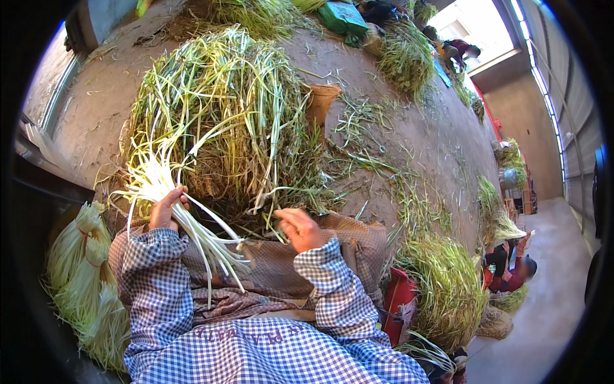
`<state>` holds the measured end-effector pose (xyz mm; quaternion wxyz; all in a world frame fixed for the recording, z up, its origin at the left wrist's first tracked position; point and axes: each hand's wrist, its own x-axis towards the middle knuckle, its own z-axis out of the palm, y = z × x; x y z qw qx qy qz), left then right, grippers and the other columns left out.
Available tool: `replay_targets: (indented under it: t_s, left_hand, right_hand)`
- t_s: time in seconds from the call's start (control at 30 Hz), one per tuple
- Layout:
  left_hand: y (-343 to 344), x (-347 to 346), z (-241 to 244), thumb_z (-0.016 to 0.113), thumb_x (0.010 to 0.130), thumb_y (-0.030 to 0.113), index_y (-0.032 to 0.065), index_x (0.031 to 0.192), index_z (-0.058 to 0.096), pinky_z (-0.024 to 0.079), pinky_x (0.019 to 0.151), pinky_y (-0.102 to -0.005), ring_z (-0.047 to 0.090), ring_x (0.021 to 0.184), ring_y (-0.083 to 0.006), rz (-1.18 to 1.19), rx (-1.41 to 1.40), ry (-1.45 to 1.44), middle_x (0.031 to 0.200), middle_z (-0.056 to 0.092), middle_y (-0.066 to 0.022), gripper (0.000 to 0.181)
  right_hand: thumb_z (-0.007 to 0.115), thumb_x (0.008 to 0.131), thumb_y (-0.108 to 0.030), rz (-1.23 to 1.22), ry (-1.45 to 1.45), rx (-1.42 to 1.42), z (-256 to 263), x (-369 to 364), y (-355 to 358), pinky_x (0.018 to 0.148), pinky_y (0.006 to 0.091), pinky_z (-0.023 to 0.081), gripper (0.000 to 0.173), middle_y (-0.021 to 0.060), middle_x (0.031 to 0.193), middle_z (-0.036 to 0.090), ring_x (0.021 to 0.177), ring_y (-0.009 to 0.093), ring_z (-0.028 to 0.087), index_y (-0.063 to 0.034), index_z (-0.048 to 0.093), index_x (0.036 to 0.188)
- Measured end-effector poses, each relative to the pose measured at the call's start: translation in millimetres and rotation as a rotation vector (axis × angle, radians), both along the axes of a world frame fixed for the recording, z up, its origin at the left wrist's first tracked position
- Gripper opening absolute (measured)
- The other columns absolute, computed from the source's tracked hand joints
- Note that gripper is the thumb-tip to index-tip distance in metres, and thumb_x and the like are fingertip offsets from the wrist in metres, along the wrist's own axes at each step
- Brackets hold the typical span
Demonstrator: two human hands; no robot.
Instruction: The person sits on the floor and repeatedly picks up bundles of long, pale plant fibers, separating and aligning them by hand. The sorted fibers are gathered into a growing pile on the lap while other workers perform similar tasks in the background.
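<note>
A bunch of pale, long plant stalks (204, 240) is gripped in my left hand (167, 209); its white upper ends fan out above the fist and the other ends hang over my lap. To the right, my right hand (300, 229) is raised over the covered lap, fingers loosely bent and slightly blurred, with no stalk seen in it. A large heap of green and yellow stalks (216, 110) stands right before me, its brown, matted lower part nearest my knees. A few stalks stick out of the heap close to my right fingertips.
Tied bundles of pale stalks (86, 273) lie at my left. Loose green scraps (364, 115) litter the floor right of the heap. A red object (400, 300) and another stalk heap (436, 288) are at my right. Several people, including one seated person (513, 273), are farther off among more heaps.
</note>
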<state>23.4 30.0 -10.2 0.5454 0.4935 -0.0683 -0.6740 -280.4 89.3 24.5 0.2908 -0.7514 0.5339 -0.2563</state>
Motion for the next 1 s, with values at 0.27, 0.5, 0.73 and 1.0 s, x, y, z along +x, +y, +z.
replay_targets:
  t_s: [0.27,0.5,0.73,1.0]
  left_hand:
    - [0.4,-2.0,-1.3,0.061,0.075,0.007,-0.0012,0.096,0.051,0.048,0.051,-0.0225,0.054,0.058,-0.011,-0.007,-0.011,0.027,0.078,0.059,-0.0085,0.024]
    - [-1.0,0.3,-14.2,0.06,0.075,0.005,-0.0043,0.091,0.053,0.048,0.05,-0.0233,0.054,0.056,-0.0114,0.085,0.032,-0.025,0.076,0.06,-0.0102,0.021]
    - [7.0,-15.0,6.6,0.06,0.075,0.005,-0.002,0.09,0.052,0.049,0.049,-0.0241,0.056,0.054,-0.0116,-0.116,0.014,-0.008,0.075,0.061,-0.0104,0.019]
    - [16.2,-18.4,23.3,0.062,0.073,0.005,0.0002,0.093,0.049,0.049,0.049,-0.0242,0.056,0.053,-0.012,-0.252,-0.021,0.032,0.072,0.059,-0.0094,0.025]
  right_hand:
    - [0.049,0.086,-0.017,0.248,-0.432,0.3,-4.2,55.0,9.9,0.057,0.0273,0.045,0.018,0.0068,0.074,0.057,0.062,0.015,0.053,-0.0013,0.056,0.091]
    - [0.046,0.085,-0.012,0.15,-1.129,0.455,51.3,36.6,20.2,0.045,0.0223,0.036,0.015,0.002,0.064,0.048,0.05,0.009,0.041,-0.0023,0.054,0.075]
    - [0.046,0.084,-0.008,0.298,-1.669,0.193,104.7,-52.1,-27.7,0.038,0.021,0.034,0.015,-0.002,0.056,0.04,0.043,0.005,0.037,-0.0037,0.052,0.097]
    - [0.058,0.079,-0.019,0.034,-0.031,0.334,-3.2,72.5,-69.3,0.065,0.0355,0.05,0.05,0.0157,0.086,0.059,0.072,0.022,0.06,-0.0048,0.036,0.121]
